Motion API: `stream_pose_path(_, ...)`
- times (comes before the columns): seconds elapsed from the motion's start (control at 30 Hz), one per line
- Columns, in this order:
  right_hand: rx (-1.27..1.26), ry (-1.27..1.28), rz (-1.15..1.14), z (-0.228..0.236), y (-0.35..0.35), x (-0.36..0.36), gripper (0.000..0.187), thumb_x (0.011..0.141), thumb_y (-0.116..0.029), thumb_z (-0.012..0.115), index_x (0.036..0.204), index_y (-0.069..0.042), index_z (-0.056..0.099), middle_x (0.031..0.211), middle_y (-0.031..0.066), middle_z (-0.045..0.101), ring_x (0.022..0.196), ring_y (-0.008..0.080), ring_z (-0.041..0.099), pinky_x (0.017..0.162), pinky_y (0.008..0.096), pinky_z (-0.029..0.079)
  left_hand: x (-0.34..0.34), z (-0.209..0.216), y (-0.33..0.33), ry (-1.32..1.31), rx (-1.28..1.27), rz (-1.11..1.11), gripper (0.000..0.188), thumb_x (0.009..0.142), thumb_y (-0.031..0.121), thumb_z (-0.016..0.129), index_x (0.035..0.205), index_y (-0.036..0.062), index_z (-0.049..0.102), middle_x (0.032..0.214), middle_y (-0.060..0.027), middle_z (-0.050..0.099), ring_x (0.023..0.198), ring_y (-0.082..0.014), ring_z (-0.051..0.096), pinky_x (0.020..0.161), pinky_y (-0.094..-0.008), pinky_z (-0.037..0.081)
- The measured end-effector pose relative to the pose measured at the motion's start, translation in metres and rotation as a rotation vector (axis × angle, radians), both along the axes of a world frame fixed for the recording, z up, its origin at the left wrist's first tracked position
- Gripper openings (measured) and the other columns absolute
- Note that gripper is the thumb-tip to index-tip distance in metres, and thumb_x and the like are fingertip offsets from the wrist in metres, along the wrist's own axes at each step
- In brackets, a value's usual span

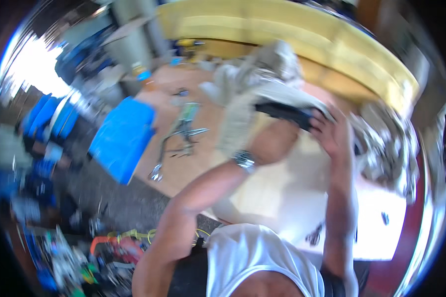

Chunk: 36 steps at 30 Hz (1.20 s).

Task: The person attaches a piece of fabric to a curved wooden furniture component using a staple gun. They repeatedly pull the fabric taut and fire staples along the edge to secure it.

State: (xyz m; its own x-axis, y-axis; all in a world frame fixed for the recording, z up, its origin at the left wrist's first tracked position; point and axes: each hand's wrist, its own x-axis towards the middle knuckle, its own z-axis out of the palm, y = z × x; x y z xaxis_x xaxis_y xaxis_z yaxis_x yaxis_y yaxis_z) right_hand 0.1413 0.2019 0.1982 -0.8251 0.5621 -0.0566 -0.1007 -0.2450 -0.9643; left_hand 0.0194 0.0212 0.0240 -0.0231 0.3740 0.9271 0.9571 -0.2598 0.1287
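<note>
At upper centre of frame, the right hand (333, 133) touches a black strip (282, 112), the left hand (276, 141) just below, either's grip I cannot tell

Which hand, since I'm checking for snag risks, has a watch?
The left hand: a silver watch circles its wrist, while the right hand has a bare wrist.

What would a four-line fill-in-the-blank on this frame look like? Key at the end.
1. A shiny metal wristwatch sits on the person's ____ wrist.
2. The right hand has its fingers at one end of a long, blurred object coloured ____.
3. The large flat-faced item to the left of the metal hand tools is ____.
4. The person's top is mainly ____.

Missing words: left; black; blue; white.
</note>
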Motion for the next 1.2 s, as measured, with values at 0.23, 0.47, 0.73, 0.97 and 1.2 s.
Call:
stream_pose_path(0.23, -0.324, -0.059, 0.022, -0.133, -0.058, -0.008, 0.04, 0.104, -0.043, 0.049, 0.097, -0.006, 0.06, 0.07, -0.002, 0.048, 0.061, 0.0133, 0.045, 0.062, 0.0329, 0.043, -0.036, -0.006, -0.039, 0.026, -0.408, 0.181, 0.023, 0.09, 0.016, 0.068, 0.111, 0.0065, 0.067, 0.102, -0.0149, 0.07, 0.092, -0.0379, 0.065, 0.081, -0.0465, 0.052)
stream_pose_path(0.47, -0.382, -0.054, 0.097, -0.138, -0.063, 0.004, 0.039, 0.105, -0.043, 0.049, 0.091, -0.008, 0.056, 0.064, -0.0055, 0.039, 0.056, 0.0108, 0.033, 0.056, 0.0307, 0.033, -0.033, 0.03, -0.009, -0.041, -0.876, 0.131, 0.022, 0.091, 0.026, 0.069, 0.102, 0.0075, 0.074, 0.091, -0.0217, 0.071, 0.085, -0.0407, 0.068, 0.075, -0.0505, 0.053)
stream_pose_path(0.73, -0.296, -0.136, 0.057, -0.135, -0.058, 0.004, 0.044, 0.104, -0.05, 0.05, 0.089, -0.01, 0.059, 0.061, -0.0059, 0.043, 0.05, 0.0109, 0.039, 0.054, 0.03, 0.037, -0.045, 0.045, 0.0, 0.122, -1.095, 0.18, 0.026, 0.09, 0.013, 0.064, 0.115, 0.0103, 0.072, 0.098, -0.0251, 0.069, 0.093, -0.0422, 0.067, 0.08, -0.0504, 0.053)
stream_pose_path(0.97, -0.15, -0.128, 0.086, -0.152, -0.065, 0.003, 0.047, 0.106, -0.048, 0.045, 0.105, -0.004, 0.064, 0.079, 0.0016, 0.061, 0.061, 0.012, 0.056, 0.053, 0.0286, 0.048, -0.059, 0.016, 0.001, 0.188, -0.806, 0.175, 0.023, 0.08, 0.005, 0.065, 0.102, 0.0019, 0.068, 0.091, -0.0241, 0.069, 0.087, -0.0416, 0.068, 0.076, -0.0493, 0.054)
stream_pose_path(1.2, -0.152, -0.094, 0.05, -0.158, -0.068, 0.004, 0.056, 0.106, -0.053, 0.042, 0.103, -0.003, 0.067, 0.08, 0.002, 0.064, 0.06, 0.012, 0.058, 0.053, 0.0291, 0.052, -0.041, 0.031, -0.009, -0.06, -0.84, -0.064, 0.023, 0.086, 0.012, 0.07, 0.106, 0.0013, 0.068, 0.093, -0.0245, 0.069, 0.088, -0.042, 0.066, 0.077, -0.0484, 0.052)
